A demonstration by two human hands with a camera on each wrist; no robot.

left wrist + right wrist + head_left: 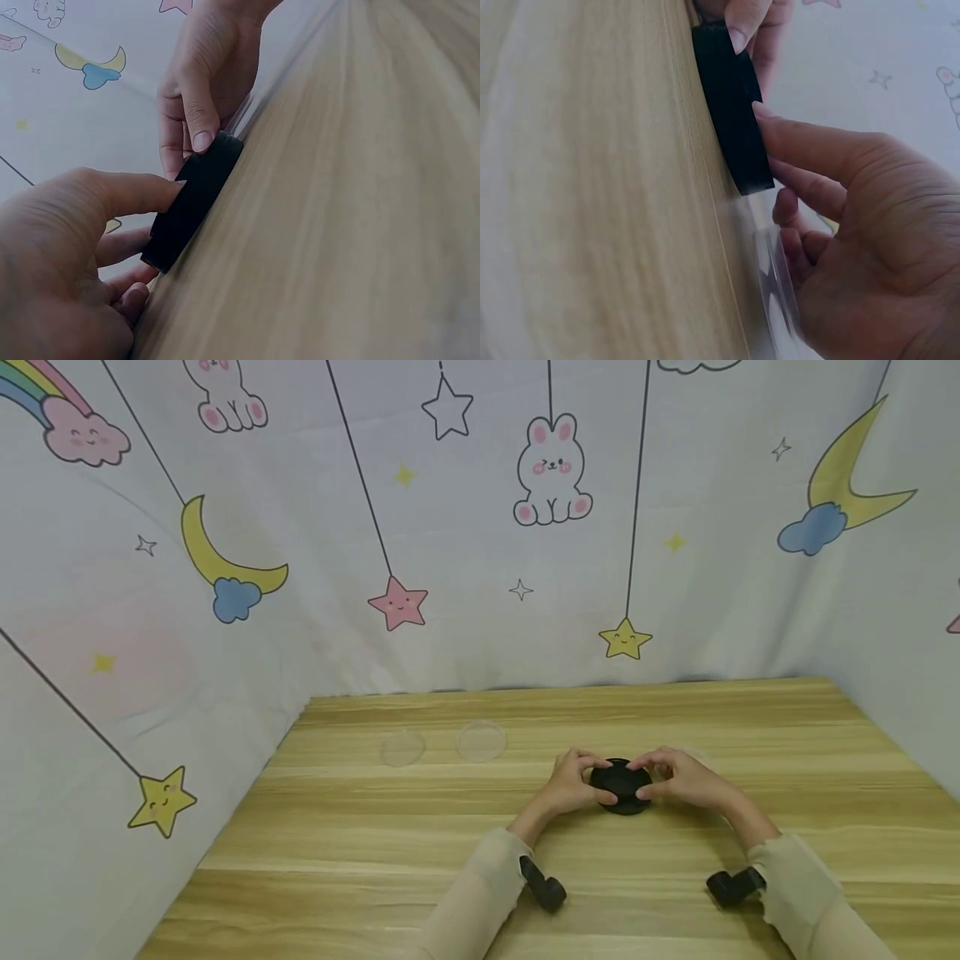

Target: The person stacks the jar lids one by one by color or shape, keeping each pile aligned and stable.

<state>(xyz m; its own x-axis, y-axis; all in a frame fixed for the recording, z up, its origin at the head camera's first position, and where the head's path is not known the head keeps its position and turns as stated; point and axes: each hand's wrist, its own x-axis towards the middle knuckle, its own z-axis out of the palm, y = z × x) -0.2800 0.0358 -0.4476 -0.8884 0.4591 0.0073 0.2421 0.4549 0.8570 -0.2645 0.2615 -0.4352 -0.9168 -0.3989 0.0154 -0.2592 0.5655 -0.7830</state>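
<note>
A shallow round black container [624,783] rests on the wooden table between my two hands. My left hand [567,785] grips its left side, thumb at the near edge and fingers at the far edge. On the opposite side my right hand [688,782] holds it in the same way. The left wrist view shows the container's dark side wall [191,206] low against the tabletop. In the right wrist view a clear plastic lid-like piece [775,289] stands beside my right hand's curled fingers. What the container holds cannot be made out.
Two clear round plastic pieces [482,741] lie toward the back left of the wooden table [420,843]. A white curtain [480,635] printed with stars, moons and rabbits hangs behind the table and along its sides. Each sleeve carries a black wrist camera [545,887].
</note>
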